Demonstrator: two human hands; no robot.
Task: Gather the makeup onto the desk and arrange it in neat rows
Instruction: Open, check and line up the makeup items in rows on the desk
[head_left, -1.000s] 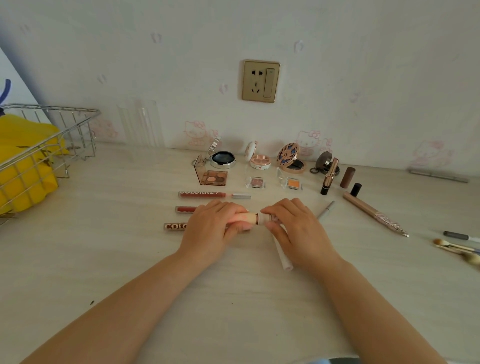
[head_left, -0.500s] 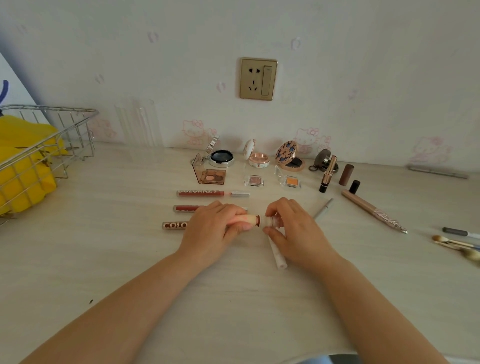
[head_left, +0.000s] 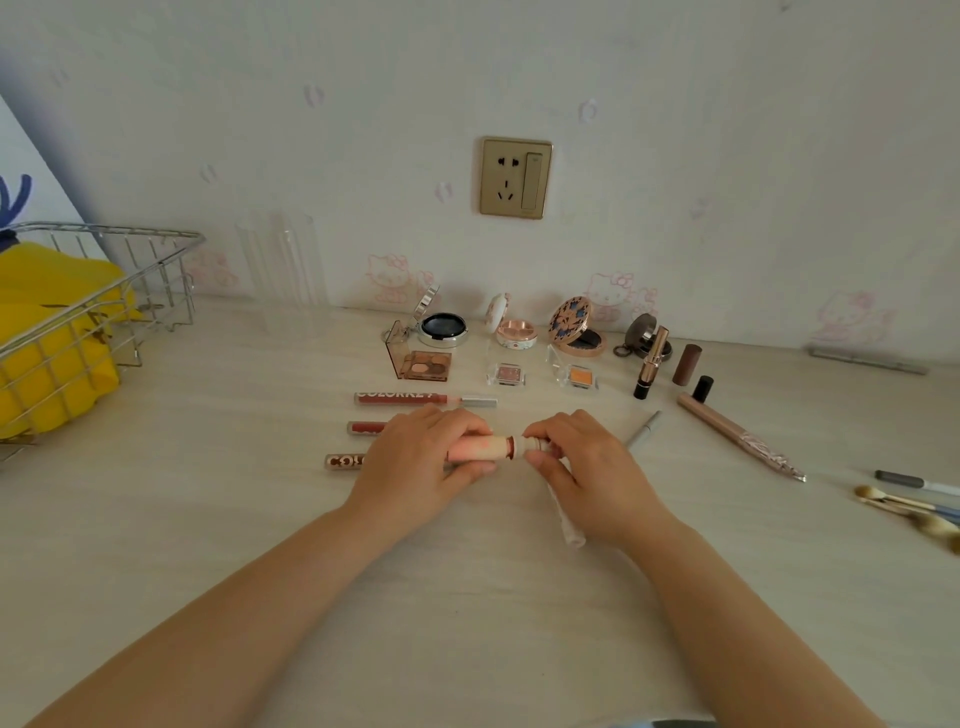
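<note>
- Both hands work one peach lipstick tube (head_left: 480, 448) at mid-surface: your left hand (head_left: 415, 462) wraps the body, your right hand (head_left: 587, 467) pinches its cap end.
- Keep cap and tube in line, then lay it beside the lip glosses (head_left: 423, 399).
- Pale wood surface (head_left: 208, 519); wire basket (head_left: 104, 291) at its left edge, wall socket (head_left: 514, 177) behind.

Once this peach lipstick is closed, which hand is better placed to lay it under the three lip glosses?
Probably the left hand: it grips the peach lipstick body right beside the lip glosses. The right hand pinches only its far end.
</note>
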